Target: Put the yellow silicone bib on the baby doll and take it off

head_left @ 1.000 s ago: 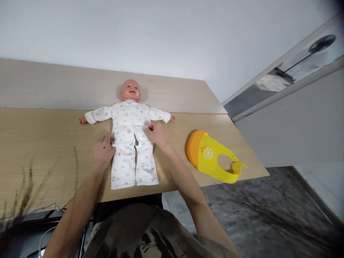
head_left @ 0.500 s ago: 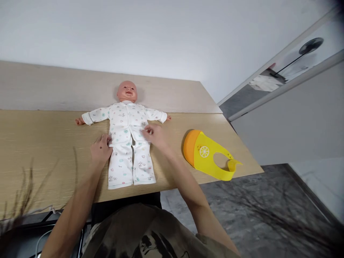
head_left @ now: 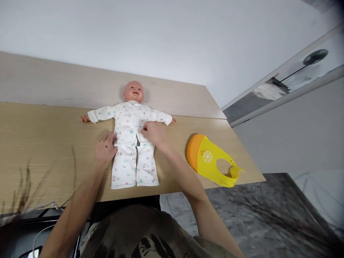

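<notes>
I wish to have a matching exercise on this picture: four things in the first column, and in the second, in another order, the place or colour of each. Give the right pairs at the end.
Column one
1. Left hand
2. Baby bib
3. Right hand
4. Baby doll

Column two
A. Over the front of the shirt, on the side nearer the bib
B. Lying face up, head toward the wall
C. At the shirt's lower edge, on the side away from the bib
D. Yellow, with an orange pocket

Right pairs: 1-C, 2-D, 3-A, 4-B
</notes>
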